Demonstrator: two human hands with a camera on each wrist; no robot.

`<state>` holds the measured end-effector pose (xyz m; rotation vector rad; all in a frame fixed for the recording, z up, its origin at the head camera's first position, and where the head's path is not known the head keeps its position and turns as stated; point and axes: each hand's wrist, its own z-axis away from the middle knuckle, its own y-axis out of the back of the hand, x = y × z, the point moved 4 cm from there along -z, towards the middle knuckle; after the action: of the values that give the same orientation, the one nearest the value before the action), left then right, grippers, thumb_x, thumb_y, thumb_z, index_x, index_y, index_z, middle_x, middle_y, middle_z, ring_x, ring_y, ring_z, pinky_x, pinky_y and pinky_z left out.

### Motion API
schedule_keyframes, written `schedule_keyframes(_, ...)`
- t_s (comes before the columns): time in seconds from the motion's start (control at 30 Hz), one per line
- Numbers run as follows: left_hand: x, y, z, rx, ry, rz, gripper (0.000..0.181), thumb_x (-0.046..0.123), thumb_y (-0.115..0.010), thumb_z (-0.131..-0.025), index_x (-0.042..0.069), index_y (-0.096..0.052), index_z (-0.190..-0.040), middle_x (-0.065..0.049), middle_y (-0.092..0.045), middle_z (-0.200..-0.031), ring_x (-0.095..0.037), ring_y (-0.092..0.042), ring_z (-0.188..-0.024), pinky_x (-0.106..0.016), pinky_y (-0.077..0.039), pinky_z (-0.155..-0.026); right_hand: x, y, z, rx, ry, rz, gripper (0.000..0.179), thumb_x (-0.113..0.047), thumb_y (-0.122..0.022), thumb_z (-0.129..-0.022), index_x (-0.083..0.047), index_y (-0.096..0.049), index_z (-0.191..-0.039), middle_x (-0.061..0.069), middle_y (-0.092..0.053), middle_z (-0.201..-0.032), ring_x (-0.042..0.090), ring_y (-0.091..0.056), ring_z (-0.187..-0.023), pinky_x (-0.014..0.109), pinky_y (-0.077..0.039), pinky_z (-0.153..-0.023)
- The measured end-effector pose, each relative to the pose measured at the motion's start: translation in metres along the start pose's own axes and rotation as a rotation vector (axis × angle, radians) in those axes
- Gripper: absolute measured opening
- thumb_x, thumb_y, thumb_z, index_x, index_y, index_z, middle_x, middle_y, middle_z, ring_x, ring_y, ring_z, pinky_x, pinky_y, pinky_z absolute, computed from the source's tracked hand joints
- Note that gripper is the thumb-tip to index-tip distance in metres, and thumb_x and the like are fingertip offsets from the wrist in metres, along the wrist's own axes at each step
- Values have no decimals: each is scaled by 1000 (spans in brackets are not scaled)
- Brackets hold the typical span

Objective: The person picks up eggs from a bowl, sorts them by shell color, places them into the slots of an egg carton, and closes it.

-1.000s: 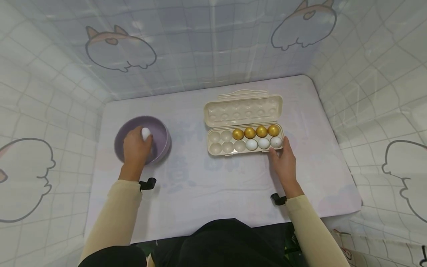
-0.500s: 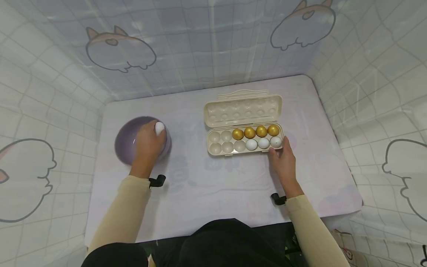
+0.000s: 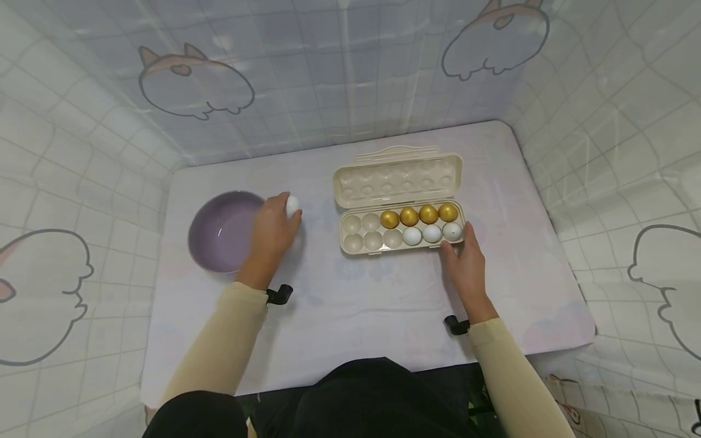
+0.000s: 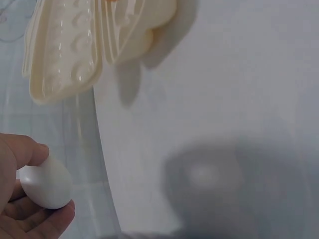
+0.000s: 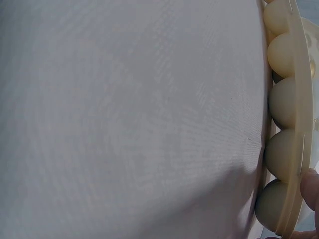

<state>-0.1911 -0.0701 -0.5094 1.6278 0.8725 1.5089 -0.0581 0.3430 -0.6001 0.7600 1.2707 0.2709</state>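
Note:
My left hand [image 3: 269, 234] pinches a white egg [image 3: 292, 205] between thumb and fingers, just right of the purple bowl [image 3: 219, 234]. In the left wrist view the egg [image 4: 47, 183] shows clear of the table, with fingertips below it. My right hand [image 3: 467, 271] holds the front right corner of an open cream egg carton [image 3: 366, 236]; in the right wrist view the thumb [image 5: 310, 186] lies on its rim. Several gold eggs [image 3: 408, 216] fill the right of the back row. Three white eggs [image 3: 431, 233] sit in front of them. Cups at the carton's left are bare.
The carton's lid [image 3: 398, 181] lies folded back toward the far edge of the table [image 3: 350, 322]. Curtains [image 3: 306, 73] with a grid and animal drawings hang behind the table and on both sides.
My left hand has lifted the white egg out of the bowl and carried it right, past the bowl's rim. The right hand and the carton have stayed in place.

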Motion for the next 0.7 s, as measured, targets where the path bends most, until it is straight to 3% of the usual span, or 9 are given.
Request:
schedule_keyframes(0.23, 28, -5, 2, 4, -75, 36, 51, 19, -74, -98, -1, -60, -143, -26, -67, -136, -42, -67, -123, -56, -56, -103, -1, 1, 0, 4, -8, -10, 82, -27, -65, -106, -3, -18, -168, 22, -27, -173, 38, -28, -161, 54, -28, -131)
schedule_keyframes(0.7, 72, -32, 2, -97, -151, 48, 49, 17, -75, -98, 1, -58, -142, -21, -67, -136, -35, -67, -124, -50, -57, -105, -1, 1, -1, 4, -19, -13, 82, -27, -65, -106, -2, -18, -168, 22, -26, -174, 38, -27, -162, 53, -27, -131)
